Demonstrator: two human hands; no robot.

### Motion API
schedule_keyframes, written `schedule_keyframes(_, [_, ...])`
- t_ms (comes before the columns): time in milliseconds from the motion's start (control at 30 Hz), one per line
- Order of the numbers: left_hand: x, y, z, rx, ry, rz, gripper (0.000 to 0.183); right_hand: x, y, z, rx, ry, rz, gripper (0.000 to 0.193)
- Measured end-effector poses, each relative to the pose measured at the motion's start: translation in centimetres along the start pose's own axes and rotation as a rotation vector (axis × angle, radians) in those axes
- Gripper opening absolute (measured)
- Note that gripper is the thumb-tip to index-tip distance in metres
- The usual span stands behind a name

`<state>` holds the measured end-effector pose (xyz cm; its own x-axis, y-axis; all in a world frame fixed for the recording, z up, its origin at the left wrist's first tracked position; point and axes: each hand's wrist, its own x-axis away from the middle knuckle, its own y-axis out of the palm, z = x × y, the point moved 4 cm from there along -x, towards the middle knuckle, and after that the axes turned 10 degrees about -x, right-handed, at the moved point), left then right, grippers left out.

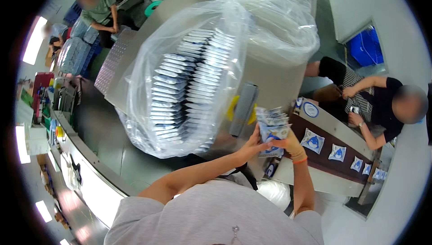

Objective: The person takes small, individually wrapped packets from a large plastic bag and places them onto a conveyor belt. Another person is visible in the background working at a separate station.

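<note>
Two hands, the left hand point(253, 145) and the right hand point(284, 144), have their fingers closed around a stack of small packets point(272, 128) held above the belt point(328, 152). I think the stack goes next into the big clear bag point(189, 78), which calls for steady, neat placing.

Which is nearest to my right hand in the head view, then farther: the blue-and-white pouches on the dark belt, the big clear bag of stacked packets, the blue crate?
1. Blue-and-white pouches, just right.
2. Big clear bag of stacked packets, left.
3. Blue crate, far upper right.
</note>
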<state>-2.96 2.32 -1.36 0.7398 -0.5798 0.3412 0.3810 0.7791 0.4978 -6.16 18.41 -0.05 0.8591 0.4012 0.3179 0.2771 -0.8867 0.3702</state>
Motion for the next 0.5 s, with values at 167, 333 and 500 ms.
schedule_keyframes(167, [2.8, -7.5, 11.2, -0.294, 0.130, 0.037, 0.094, -7.7, 5.9, -6.9, -0.013, -0.174, -0.117, 0.067])
schedule_keyframes(333, [2.3, -17.5, 30.1, -1.317, 0.559, 0.479, 0.060, -20.9, 9.8, -8.7, -0.249, -0.243, 0.090, 0.042])
schedule_keyframes(500, [-1.0, -30.5, 36.8, -2.491, -0.061, 1.087, 0.026, -36.5, 15.6, -11.5, 0.562, -0.234, 0.122, 0.078])
